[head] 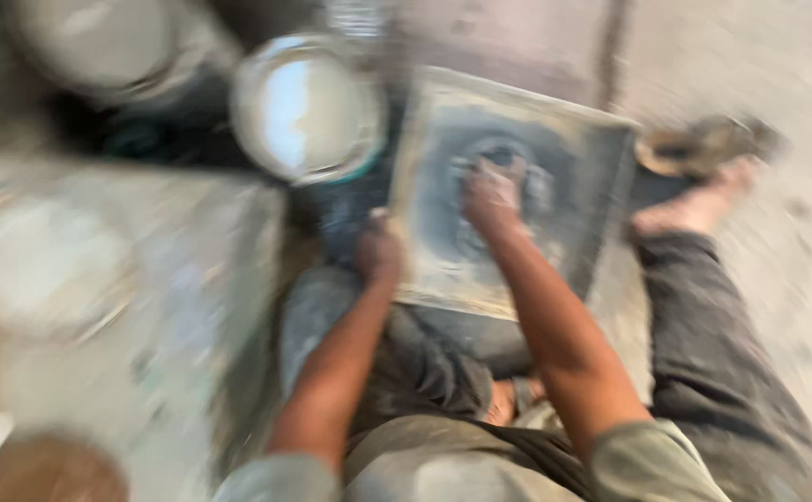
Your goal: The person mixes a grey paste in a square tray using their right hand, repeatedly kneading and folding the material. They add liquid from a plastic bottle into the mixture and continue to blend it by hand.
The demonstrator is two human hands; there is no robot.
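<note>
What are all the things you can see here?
Square slab: one, grey and dusty, propped on the person's lap in the middle.
Round shiny bowl: one, silvery, on the ground above the slab's left edge.
Pale round container: one, blurred, top left.
Sandal: one, brownish, by the bare foot at right.
Brown round thing: one, bottom left, too blurred to name.
Left hand: grips the slab's left edge.
Right hand: presses on the slab's middle; whether it holds something is unclear.
Bare foot: one, right.
</note>
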